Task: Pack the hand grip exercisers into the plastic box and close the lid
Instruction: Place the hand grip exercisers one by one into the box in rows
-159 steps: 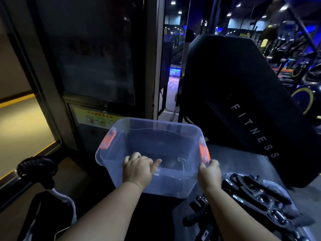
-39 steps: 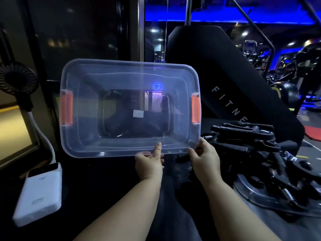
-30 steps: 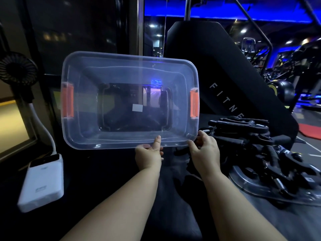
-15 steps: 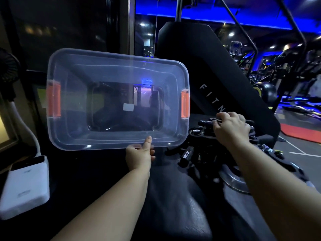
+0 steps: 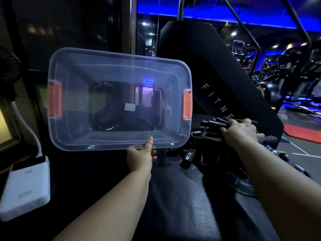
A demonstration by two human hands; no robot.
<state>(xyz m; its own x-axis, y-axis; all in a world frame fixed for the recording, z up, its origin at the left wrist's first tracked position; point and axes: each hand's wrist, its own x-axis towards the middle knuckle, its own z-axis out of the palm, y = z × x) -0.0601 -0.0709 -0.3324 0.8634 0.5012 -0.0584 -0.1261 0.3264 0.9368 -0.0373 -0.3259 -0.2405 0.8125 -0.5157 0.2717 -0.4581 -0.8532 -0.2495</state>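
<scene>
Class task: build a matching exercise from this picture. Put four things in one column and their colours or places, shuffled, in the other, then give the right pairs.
Things
1. plastic box
2. box latch
3. power bank
4. hand grip exercisers

Descriptions
A. white, lower left on the dark surface
B. black, piled under the right hand
C. clear, held tipped up by the left hand
D. orange

Pairs: 1-C, 2-D, 3-A, 4-B

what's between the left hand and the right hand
In the head view, the left edge of the hand grip exercisers pile lies between the left hand, gripping the plastic box rim, and the right hand.
</scene>
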